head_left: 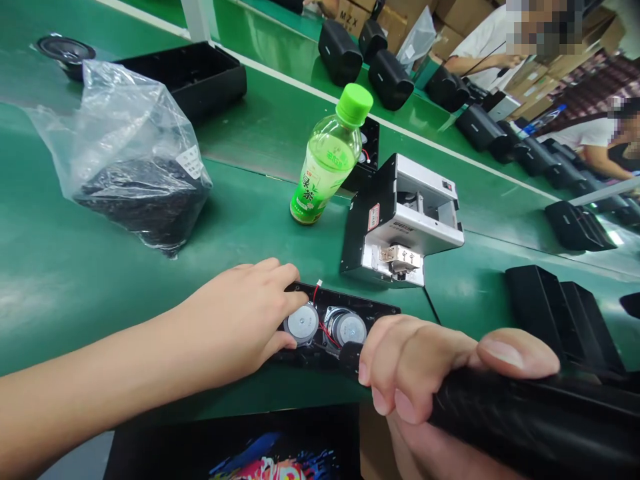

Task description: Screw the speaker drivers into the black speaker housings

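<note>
A black speaker panel (pixel 367 308) lies on the green bench, with two round silver-backed speaker drivers (pixel 303 325) and thin red wires on it. My left hand (pixel 267 307) grips the panel's left end, its fingers over the far edge and thumb beside the left driver. My right hand (pixel 415 363) is wrapped round a thick black electric screwdriver (pixel 530 413), whose nose points left over the panel near the right driver. The screwdriver's tip is hidden or too dark to make out.
Beyond the panel stand a silver-and-black screw feeder (pixel 400 227) and a green tea bottle (pixel 330 157). A clear plastic bag (pixel 140 160) with black contents lies left, near a black housing (pixel 220 77) and a loose speaker (pixel 65 52). More black housings (pixel 560 320) stand right. Two people work opposite.
</note>
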